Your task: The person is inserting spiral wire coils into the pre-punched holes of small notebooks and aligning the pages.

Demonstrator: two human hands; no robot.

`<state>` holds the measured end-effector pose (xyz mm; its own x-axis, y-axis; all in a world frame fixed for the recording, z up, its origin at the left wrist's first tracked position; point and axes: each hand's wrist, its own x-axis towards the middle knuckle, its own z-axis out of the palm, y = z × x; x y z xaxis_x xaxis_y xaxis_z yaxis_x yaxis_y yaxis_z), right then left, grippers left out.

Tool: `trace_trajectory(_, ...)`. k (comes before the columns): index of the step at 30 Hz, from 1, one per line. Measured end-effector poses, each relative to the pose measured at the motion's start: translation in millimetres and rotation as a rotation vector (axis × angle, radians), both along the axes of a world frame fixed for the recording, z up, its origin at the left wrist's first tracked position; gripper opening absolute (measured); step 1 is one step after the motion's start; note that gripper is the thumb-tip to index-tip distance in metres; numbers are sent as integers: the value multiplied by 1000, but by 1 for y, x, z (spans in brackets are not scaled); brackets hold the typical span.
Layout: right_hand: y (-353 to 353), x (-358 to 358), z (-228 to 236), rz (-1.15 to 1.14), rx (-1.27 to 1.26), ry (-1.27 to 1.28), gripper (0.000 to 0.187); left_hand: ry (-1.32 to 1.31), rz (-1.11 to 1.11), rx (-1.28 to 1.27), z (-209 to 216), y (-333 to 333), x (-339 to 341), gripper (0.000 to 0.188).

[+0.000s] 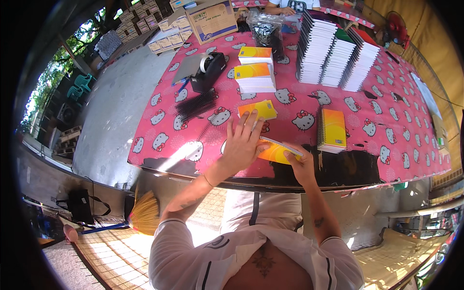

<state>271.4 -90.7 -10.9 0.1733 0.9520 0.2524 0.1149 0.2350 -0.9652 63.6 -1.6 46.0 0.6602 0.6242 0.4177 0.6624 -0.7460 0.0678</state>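
Observation:
My right hand (303, 164) grips a small yellow-and-orange notebook (276, 152) by its right end, near the table's front edge. My left hand (242, 140) lies with its fingers stretched forward, its thumb side against the notebook's left end. Its fingertips reach onto a low pile of yellow-and-orange notebook covers or pads (265, 110); which of the two I cannot tell. To the right stands a small stack of spiral-bound notebooks (333, 127) with yellow-orange covers. Black spiral binding coils (195, 106) lie in a bunch at the left.
A black tape dispenser (209, 73) and pens are at the left. Beyond stand yellow-topped paper stacks (256, 85), tall notebook stacks (314, 53), a plastic bag (266, 31) and a cardboard box (212, 21). A person (291, 7) sits across the pink-covered table (299, 104).

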Motion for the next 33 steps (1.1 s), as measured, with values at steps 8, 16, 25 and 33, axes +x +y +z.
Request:
trace_trajectory(8,-2,-10,2,-28,-17,24,28,10,78,179,-21,-5,-2,83)
trace_trajectory(16,-1,-18,1,14,-16,82,31,82,101,285,-30,-13,1,88)
trace_trajectory(25,-8,-24,11,102,-91,58,29,43,106,252,-1,-5,10,92)
trace_trajectory(33,-11,-25,6,77,-111,88,29,-37,53,210,-17,-18,14,90)
